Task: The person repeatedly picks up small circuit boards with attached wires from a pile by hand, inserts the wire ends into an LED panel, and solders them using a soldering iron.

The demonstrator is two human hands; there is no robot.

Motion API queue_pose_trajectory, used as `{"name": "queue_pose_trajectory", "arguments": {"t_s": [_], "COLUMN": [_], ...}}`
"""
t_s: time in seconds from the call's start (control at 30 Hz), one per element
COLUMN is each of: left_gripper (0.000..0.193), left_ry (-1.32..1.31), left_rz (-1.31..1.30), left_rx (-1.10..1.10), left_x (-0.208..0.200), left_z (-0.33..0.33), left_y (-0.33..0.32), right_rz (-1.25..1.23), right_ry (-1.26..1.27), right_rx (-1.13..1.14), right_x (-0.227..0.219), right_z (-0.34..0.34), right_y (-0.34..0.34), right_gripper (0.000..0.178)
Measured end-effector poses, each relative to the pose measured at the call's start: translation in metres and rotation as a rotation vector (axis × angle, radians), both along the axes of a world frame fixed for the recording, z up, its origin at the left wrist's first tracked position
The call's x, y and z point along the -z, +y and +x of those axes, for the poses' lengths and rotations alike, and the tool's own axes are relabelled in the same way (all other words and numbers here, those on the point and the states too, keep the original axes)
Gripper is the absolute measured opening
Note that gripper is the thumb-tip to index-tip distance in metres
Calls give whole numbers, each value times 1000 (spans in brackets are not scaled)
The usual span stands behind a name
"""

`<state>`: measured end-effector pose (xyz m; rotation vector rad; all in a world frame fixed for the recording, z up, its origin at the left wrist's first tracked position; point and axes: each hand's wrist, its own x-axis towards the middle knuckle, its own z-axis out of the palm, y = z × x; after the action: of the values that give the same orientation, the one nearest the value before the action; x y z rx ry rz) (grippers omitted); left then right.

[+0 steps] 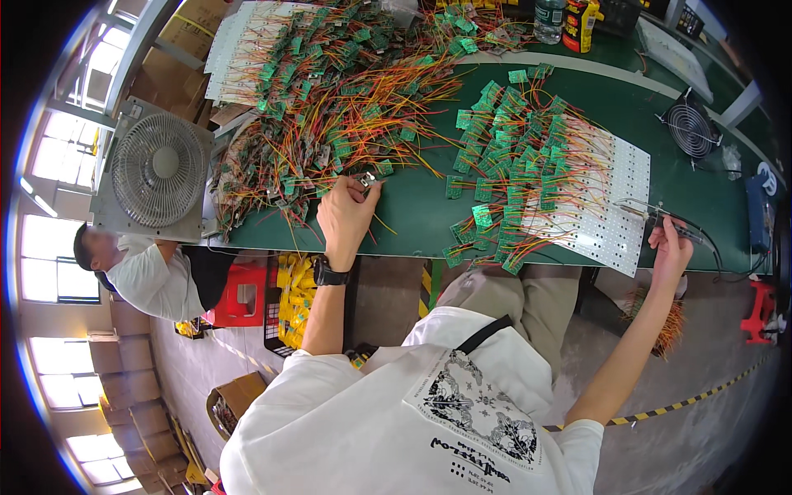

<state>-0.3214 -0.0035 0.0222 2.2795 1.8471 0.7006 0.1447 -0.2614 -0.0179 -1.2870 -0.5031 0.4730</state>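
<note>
My left hand is closed in a pinch on a small silvery part, at the edge of a large heap of green circuit boards with red and yellow wires. Fingertips cover some of that part, so its exact kind is unclear. On the right, my right hand grips a soldering iron whose metal tip points left over a white perforated board. Rows of small green circuit boards lie along that board's left side, their wires running onto it.
Another white board lies under the heap at the far left. A grey fan stands left of the green table. A small black fan, a bottle and a yellow can are farther back. A person sits at left.
</note>
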Motion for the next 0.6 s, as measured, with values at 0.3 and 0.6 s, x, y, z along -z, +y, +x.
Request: {"name": "queue_pose_trajectory", "arguments": {"t_s": [0.3,0.6], "left_gripper": [31,27], "left_ry": [24,92], "left_rz": [229,257], "left_rx": [112,151], "left_x": [1,-5], "left_z": [3,8], "left_y": [-5,-2], "right_rz": [-15,-14], "right_ry": [-12,-20], "right_rx": [5,17], "right_x": [-1,0], "right_z": [2,0], "right_y": [-2,1], "right_gripper": [22,21]}}
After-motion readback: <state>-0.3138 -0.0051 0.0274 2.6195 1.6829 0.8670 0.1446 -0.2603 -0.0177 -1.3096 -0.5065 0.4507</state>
